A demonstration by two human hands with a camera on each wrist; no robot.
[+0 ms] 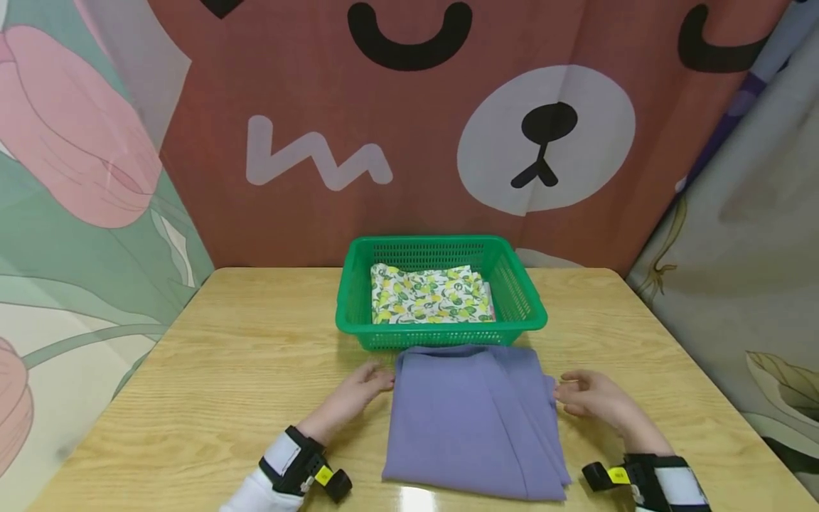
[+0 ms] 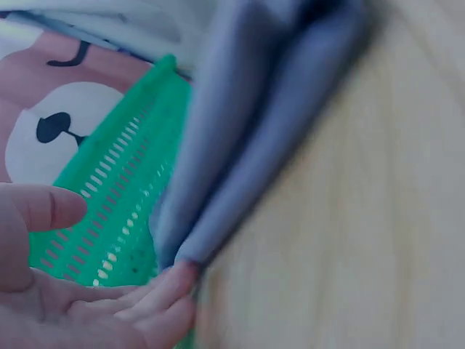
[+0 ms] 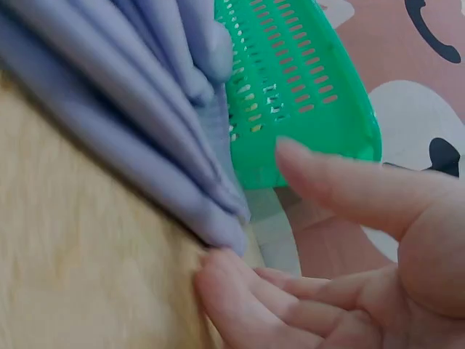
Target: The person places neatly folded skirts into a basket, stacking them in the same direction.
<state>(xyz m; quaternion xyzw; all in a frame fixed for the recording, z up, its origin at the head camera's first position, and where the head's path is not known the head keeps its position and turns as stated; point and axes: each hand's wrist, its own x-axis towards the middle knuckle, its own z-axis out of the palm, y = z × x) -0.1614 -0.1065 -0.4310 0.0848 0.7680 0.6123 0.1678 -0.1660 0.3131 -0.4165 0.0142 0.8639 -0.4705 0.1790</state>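
Observation:
A folded purple cloth (image 1: 470,419) lies on the table in front of the green basket, its layers showing along the right side. My left hand (image 1: 360,390) is at the cloth's upper left edge, fingertips against it and thumb apart, as the left wrist view shows. On the opposite side my right hand (image 1: 595,398) has its fingertips at the right edge, close to the stacked folds (image 3: 218,211); its thumb stands away from the fingers. Neither hand grips the cloth. Inside the green basket (image 1: 441,336) lies a folded lemon-print cloth (image 1: 429,295).
The wooden table (image 1: 256,341) reaches back to a hanging curtain (image 1: 307,227) with a bear face on it. Another patterned curtain (image 1: 736,249) hangs along the right side. The basket stands just behind the purple cloth, near the table's back edge.

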